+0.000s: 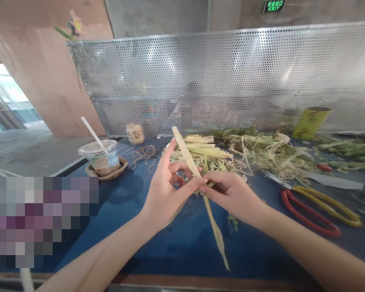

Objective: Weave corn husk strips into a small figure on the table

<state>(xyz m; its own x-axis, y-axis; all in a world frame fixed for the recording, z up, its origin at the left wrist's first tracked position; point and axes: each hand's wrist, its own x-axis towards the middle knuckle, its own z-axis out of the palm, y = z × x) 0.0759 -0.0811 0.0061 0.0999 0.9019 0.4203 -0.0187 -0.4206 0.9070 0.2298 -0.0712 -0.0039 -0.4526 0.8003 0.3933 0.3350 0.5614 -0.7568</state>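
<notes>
Above the blue table my left hand [167, 186] is closed, thumb against fingers, on a pale, flat plant strip [186, 152] that slants up to the left. The fingertips of my right hand [231, 192] pinch at the same spot, where the two hands meet. A narrow, twisted strip end [215, 231] hangs down from between them toward the table's front edge. Fingers cover the place where the upper and lower parts join, so I cannot tell if they are one piece. Just behind the hands lie a pile of pale cut stalks [205, 148] and small green sprigs [219, 165].
Scissors [310, 202] with red and yellow handles lie at right, near a heap of leaves and peelings [261, 152]. A yellow-green container [312, 123] stands behind. At left are a lidded cup [101, 158] with a straw, twine [142, 156] and a small jar [135, 134]. A perforated metal screen [200, 73] backs the table.
</notes>
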